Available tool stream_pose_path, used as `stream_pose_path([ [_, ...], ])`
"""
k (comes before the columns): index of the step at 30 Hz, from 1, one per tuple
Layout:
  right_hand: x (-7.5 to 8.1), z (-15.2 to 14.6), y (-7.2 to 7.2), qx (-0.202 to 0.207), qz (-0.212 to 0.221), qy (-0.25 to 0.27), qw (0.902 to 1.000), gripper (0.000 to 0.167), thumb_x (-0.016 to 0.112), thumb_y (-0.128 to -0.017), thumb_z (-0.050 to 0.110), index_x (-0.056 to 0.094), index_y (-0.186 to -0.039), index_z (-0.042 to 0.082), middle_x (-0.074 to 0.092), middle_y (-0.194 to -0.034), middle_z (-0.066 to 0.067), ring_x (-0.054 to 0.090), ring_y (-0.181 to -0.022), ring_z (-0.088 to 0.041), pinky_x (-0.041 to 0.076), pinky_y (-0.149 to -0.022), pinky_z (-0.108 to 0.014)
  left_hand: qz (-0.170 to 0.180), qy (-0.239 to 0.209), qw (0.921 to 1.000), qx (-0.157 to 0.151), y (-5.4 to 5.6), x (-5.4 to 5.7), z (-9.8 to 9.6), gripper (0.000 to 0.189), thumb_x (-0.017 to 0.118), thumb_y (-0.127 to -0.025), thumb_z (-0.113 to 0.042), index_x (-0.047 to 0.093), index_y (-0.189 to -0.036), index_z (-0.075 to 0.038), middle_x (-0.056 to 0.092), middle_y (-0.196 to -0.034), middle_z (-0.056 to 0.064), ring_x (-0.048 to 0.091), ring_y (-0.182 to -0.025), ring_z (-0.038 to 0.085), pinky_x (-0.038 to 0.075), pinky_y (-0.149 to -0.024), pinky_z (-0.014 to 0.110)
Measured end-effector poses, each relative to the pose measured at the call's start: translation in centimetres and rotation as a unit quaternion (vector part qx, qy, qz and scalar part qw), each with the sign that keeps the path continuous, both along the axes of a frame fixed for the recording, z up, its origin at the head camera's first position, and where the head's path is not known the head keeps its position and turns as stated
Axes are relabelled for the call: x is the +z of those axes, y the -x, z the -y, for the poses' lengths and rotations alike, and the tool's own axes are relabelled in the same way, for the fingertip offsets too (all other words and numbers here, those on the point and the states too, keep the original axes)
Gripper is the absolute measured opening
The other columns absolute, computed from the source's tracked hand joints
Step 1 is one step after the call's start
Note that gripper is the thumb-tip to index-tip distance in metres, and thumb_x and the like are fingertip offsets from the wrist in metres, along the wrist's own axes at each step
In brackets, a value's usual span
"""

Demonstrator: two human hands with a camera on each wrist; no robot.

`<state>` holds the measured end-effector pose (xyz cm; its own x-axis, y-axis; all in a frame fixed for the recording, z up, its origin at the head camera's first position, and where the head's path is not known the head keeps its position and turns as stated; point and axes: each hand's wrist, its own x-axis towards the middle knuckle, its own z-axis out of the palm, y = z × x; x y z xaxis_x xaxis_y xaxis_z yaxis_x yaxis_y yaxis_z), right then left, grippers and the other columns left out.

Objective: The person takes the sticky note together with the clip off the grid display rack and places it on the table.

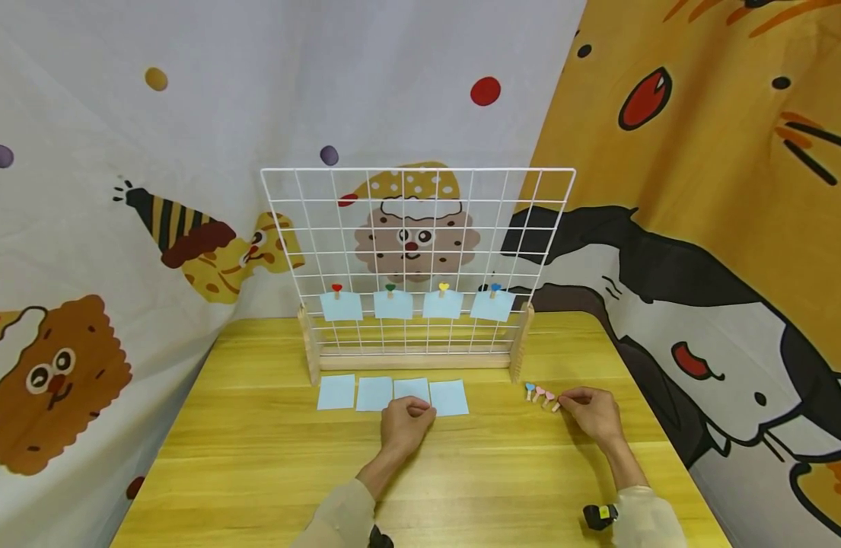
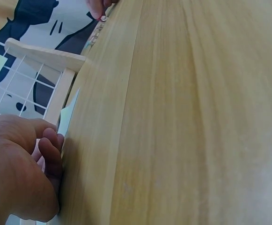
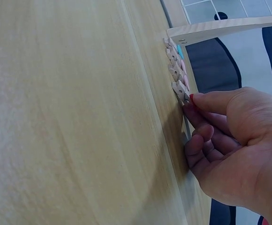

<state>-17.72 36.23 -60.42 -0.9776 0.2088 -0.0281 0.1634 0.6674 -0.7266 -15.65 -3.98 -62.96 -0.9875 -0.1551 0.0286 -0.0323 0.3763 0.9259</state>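
Two bare hands work low over a wooden table (image 1: 495,476), the left hand (image 1: 406,426) at a row of four pale blue sheets and the right hand (image 1: 594,413) at a line of four small wooden clips. The left hand's fingers are bent and drawn together, pinching the near corner of the rightmost sheet (image 1: 450,397); the third sheet (image 1: 411,389) lies partly hidden behind them, and the other two sheets (image 1: 336,392) lie flat to their left. The right hand's thumb and forefinger close on a red-hearted clip (image 3: 180,90), the remaining fingers curled toward the palm. Just beyond those fingertips, to the left, sit three more: two pink-hearted clips (image 1: 539,393), then one blue-hearted clip (image 1: 530,389) farthest off. Both forearms, in pale sleeves (image 1: 646,517), reach forward from the near edge, the left angling rightward, the right angling leftward. Beyond both sets of fingers stands one white wire grid (image 1: 418,169) in a wooden stand (image 1: 413,362). Four hung sheets (image 1: 341,307) line its lower part, each under one clip: red heart (image 1: 337,288), green heart (image 1: 390,288), yellow heart (image 1: 444,287) and blue heart (image 1: 495,288), left to right.
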Motion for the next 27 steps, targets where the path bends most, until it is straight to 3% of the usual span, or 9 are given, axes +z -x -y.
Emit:
stream_pose_path([
  [20, -0.3, 0.13, -0.34, -0.001, 0.006, 0.016, 0.9998, 0.026, 0.081, -0.106, 0.022, 0.082, -0.121, 0.001, 0.083, -0.116, -0.018, 0.071, -0.096, -0.016, 0.055, -0.072, -0.023, -0.012, 0.004, 0.9999, 0.004, -0.18, -0.08, 0.02, 0.007, 0.091, -0.088, -0.025, 0.087, -0.086, -0.02, 0.083, -0.079, -0.004, 0.074, -0.071, 0.006, 0.06, -0.071, 0.028],
  [27, -0.41, 0.12, -0.61, 0.004, -0.009, 0.012, 0.9999, 0.032, 0.081, -0.106, 0.024, 0.079, -0.127, 0.0, 0.082, -0.121, -0.021, 0.072, -0.103, -0.021, 0.054, -0.074, -0.022, -0.005, -0.002, 1.0, -0.002, -0.32, 0.33, 0.05, 0.01, 0.091, -0.089, -0.025, 0.086, -0.089, -0.016, 0.084, -0.081, -0.001, 0.074, -0.073, 0.008, 0.061, -0.074, 0.033],
])
